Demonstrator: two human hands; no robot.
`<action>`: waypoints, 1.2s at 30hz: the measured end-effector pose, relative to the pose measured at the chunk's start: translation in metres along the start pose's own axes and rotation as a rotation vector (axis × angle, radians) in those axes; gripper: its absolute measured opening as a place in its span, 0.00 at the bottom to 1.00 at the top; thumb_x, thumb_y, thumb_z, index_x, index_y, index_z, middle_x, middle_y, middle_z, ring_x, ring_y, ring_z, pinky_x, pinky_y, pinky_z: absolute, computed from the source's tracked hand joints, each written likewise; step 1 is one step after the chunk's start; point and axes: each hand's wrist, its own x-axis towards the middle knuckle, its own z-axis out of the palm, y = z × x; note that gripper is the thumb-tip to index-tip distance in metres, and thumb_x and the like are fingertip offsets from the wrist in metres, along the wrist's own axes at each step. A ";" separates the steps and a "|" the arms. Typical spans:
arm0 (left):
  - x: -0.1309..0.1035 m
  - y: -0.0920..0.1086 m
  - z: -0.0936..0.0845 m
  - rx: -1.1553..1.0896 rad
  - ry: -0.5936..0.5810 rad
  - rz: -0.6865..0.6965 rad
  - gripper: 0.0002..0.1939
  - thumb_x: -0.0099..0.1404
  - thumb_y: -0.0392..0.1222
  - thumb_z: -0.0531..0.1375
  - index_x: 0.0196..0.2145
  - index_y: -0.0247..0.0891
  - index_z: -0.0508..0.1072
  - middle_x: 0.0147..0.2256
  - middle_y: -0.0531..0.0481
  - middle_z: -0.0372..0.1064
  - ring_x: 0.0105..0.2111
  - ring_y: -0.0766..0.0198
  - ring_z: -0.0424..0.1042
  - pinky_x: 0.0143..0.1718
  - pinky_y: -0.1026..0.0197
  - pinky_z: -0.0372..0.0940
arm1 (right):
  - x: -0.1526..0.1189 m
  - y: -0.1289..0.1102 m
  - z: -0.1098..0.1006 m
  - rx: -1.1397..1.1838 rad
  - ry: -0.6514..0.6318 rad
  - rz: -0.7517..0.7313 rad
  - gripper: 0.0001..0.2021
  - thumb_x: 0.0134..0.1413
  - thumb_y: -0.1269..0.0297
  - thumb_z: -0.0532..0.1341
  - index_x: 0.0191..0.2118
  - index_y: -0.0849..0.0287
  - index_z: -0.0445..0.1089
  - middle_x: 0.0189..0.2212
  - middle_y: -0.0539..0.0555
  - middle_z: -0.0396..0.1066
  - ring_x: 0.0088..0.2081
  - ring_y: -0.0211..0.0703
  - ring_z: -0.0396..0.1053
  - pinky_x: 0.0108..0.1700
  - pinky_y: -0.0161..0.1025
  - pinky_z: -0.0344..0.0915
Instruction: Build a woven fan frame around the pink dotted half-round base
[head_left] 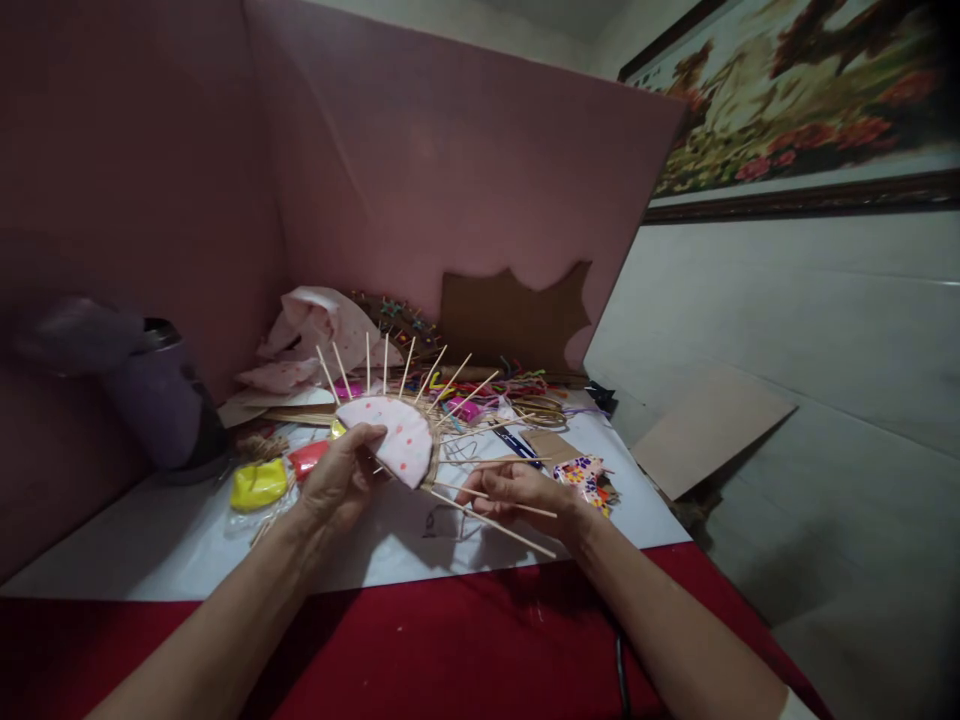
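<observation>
Left hand (343, 474) clamps a spotted half-disc (403, 440); left of its fingers, a clear bag (244, 522) holds yellow clay (259, 484). Right hand (521, 488): finger grip unclear.

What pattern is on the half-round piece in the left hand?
Red-pink dots on pale pink; the piece shows best in the head view.

Fan (399, 432) over paper (367, 555), paper on cloth (450, 645)
Bottle (161, 415) left, cardboard (510, 315) behind, picture (795, 110) on the wall (757, 300) at right
</observation>
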 end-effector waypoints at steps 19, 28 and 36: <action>-0.037 -0.014 0.013 0.119 -0.345 -0.264 0.07 0.57 0.39 0.61 0.25 0.33 0.73 0.24 0.46 0.73 0.28 0.61 0.73 0.32 0.58 0.69 | -0.006 -0.006 -0.007 -0.108 0.007 -0.090 0.11 0.50 0.56 0.63 0.36 0.58 0.74 0.33 0.50 0.67 0.33 0.34 0.62 0.38 0.35 0.58; -0.039 -0.004 0.018 0.016 -0.356 -0.303 0.07 0.60 0.38 0.57 0.26 0.34 0.71 0.24 0.43 0.73 0.30 0.54 0.74 0.39 0.45 0.68 | 0.004 -0.008 -0.006 -0.261 0.367 -0.210 0.10 0.43 0.57 0.67 0.26 0.59 0.71 0.25 0.49 0.64 0.30 0.37 0.61 0.34 0.36 0.57; -0.040 -0.003 0.018 -0.040 -0.343 -0.281 0.04 0.60 0.37 0.57 0.31 0.34 0.70 0.25 0.45 0.73 0.29 0.56 0.74 0.31 0.52 0.71 | 0.007 -0.003 0.003 -0.369 0.517 -0.331 0.16 0.46 0.53 0.64 0.22 0.59 0.63 0.21 0.47 0.57 0.24 0.35 0.54 0.28 0.35 0.52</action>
